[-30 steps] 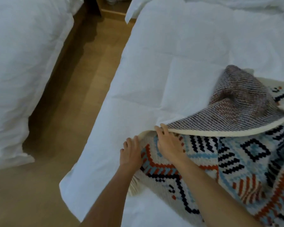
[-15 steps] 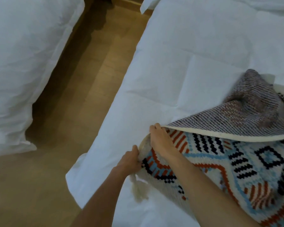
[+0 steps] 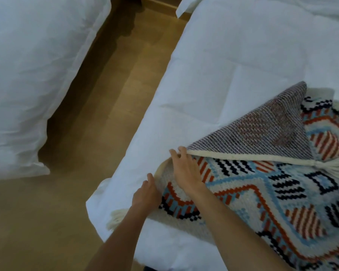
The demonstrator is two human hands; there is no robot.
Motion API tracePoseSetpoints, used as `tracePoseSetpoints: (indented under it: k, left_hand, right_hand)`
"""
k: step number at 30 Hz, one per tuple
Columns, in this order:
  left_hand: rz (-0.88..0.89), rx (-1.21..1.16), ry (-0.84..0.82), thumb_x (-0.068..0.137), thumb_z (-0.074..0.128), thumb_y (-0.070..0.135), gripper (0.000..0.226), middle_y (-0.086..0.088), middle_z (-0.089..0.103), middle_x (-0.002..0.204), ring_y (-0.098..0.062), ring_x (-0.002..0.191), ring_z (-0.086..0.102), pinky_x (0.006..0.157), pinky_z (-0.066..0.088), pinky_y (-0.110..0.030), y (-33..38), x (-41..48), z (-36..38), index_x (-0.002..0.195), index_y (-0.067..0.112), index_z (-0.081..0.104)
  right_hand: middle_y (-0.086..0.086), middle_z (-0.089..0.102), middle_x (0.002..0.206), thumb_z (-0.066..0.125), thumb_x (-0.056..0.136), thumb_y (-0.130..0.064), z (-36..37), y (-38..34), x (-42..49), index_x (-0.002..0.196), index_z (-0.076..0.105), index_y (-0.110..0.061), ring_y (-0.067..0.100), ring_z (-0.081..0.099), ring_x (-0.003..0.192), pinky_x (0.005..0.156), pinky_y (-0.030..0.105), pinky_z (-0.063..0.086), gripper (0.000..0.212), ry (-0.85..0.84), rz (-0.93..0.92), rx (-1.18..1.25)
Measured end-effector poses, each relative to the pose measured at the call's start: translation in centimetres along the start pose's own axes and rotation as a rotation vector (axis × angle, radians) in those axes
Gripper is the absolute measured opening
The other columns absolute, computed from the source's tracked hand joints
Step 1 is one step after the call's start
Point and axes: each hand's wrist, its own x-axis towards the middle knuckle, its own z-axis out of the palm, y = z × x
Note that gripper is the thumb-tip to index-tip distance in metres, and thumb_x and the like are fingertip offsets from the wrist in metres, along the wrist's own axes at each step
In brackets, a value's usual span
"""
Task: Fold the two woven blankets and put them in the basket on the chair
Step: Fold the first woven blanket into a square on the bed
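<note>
The woven blanket (image 3: 262, 192) lies at the near-left corner of the bed (image 3: 233, 55); its turned-over flap, a loose curve one second ago, is now pulled straight, and a tassel (image 3: 337, 169) shows at its border. The right hand (image 3: 184, 169) pinches the flap's corner onto the layer below, and the left hand (image 3: 146, 194) grips the blanket's edge at the same bed corner. I judge the first fold nearly aligned; no basket is visible.
</note>
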Motion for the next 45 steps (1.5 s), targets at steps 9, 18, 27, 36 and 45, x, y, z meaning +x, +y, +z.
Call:
tracePoseSetpoints:
  k: [9,18,27,36,45]
  left_hand:
    - [-0.006,0.078,0.080,0.090,0.054,0.007,0.067,-0.010,0.045,0.120,-0.025,0.096,0.058,0.076,0.051,-0.033,-0.3,0.0,0.3,0.142,0.017,0.012]
    - [0.101,0.151,0.177,0.088,0.049,0.015,0.045,-0.008,0.042,0.121,-0.026,0.111,0.046,0.084,0.047,-0.036,6.1,1.4,-1.9,0.128,0.012,0.028]
    - [0.509,0.530,0.350,0.088,0.048,0.017,0.051,-0.013,0.035,0.133,-0.029,0.123,0.037,0.097,0.041,-0.035,19.9,3.3,-1.4,0.135,0.010,0.029]
    - [0.688,0.799,0.272,0.085,0.061,0.020,0.064,-0.015,0.027,0.140,-0.030,0.126,0.031,0.098,0.038,-0.039,29.1,4.2,3.7,0.138,0.010,0.026]
    - [0.722,0.748,0.250,0.095,0.047,0.017,0.041,-0.009,0.042,0.132,-0.024,0.118,0.042,0.091,0.045,-0.034,31.9,6.0,3.3,0.133,0.012,0.034]
  right_hand:
    - [0.012,0.045,0.127,0.044,0.092,0.002,-1.2,3.1,0.6,0.122,0.050,-0.005,0.024,0.042,0.113,0.091,0.031,0.041,0.031,0.099,0.075,-0.031]
    - [0.007,0.025,0.149,0.042,0.089,0.006,-4.4,6.4,-0.6,0.134,0.043,-0.011,0.023,0.046,0.118,0.086,0.035,0.048,0.048,0.111,0.055,0.176]
    - [0.009,0.044,0.128,0.047,0.096,-0.018,-8.2,24.5,-6.9,0.127,0.046,-0.013,0.025,0.048,0.109,0.084,0.033,0.048,0.031,0.099,0.623,0.000]
    - [0.010,0.047,0.126,0.068,0.082,-0.022,-6.8,33.3,-7.5,0.123,0.047,-0.018,0.029,0.048,0.114,0.089,0.039,0.046,0.047,0.062,0.649,-0.224]
    - [0.011,0.051,0.113,0.055,0.089,-0.005,-9.6,34.4,-3.3,0.112,0.054,-0.008,0.021,0.058,0.082,0.064,0.029,0.043,0.023,0.109,0.578,-0.226]
